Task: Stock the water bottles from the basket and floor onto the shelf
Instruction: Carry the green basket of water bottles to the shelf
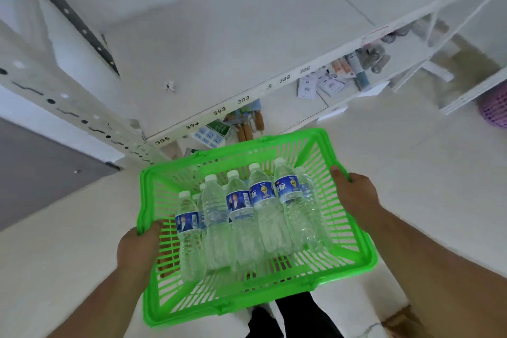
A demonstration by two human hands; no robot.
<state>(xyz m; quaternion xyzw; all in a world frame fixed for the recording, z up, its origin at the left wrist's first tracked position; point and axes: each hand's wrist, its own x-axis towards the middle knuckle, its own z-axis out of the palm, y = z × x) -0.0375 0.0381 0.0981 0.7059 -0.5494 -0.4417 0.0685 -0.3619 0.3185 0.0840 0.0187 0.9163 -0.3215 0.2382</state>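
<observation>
two hands on green basket point(164, 307), one per side. l hand point(137, 250) gripping left rim, thumb curled over the edge; r hand point(354, 195) gripping right rim, fingers wrapped under. basket held up off the floor point(55, 269), just in front of white shelf point(219, 63). water bottles point(241, 217) lying side by side across basket bottom, white caps toward far wall, blue labels up. shelf front edge has nos. 395–386.

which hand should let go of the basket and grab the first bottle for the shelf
Right, probably. The right hand grips the green basket rim beside the labelled water bottles, toward the shelf side; the left hand can keep holding.
</observation>
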